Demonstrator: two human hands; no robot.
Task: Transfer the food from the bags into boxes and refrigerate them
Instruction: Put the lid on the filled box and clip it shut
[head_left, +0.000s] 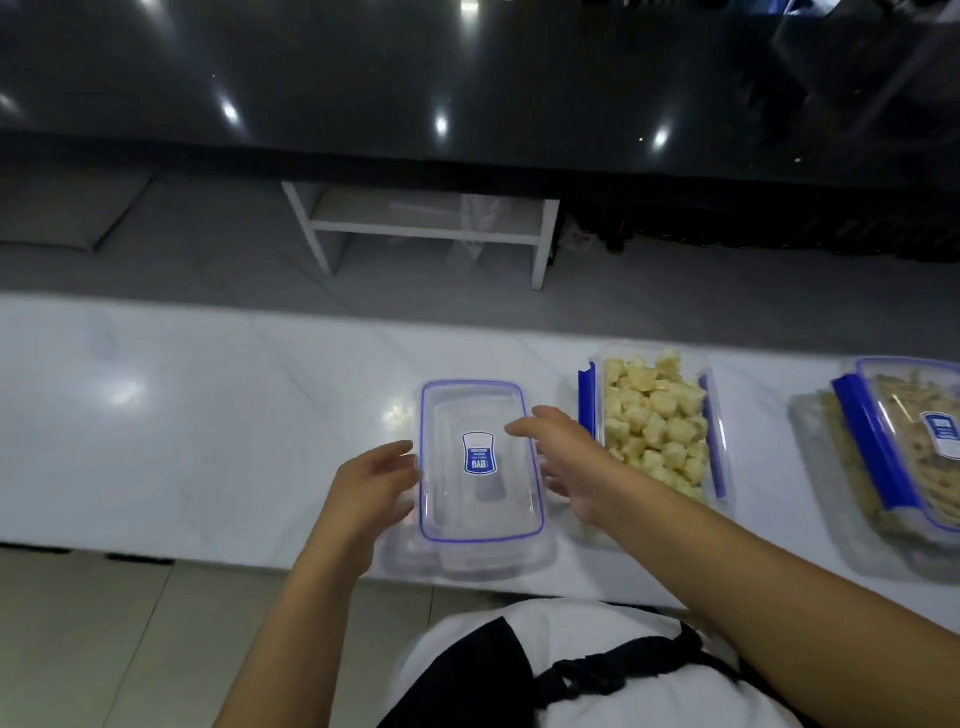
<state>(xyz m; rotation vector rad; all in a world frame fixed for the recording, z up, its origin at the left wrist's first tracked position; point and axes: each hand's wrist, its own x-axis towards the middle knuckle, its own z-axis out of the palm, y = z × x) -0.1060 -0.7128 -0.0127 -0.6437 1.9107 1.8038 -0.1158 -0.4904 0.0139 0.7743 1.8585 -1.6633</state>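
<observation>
On the white worktop (182, 441), the left hand (371, 483) presses its loosely curled grip against the left long edge of a clear lidded box (480, 467), which looks empty. The box's long axis runs away from the person, lying between both hands. The right hand (566, 462), fingers spread wide and holding nothing, hovers at its right edge. Further right sit a box of pale chunks (657, 426) with its lid off, then a box of strips (904, 452).
</observation>
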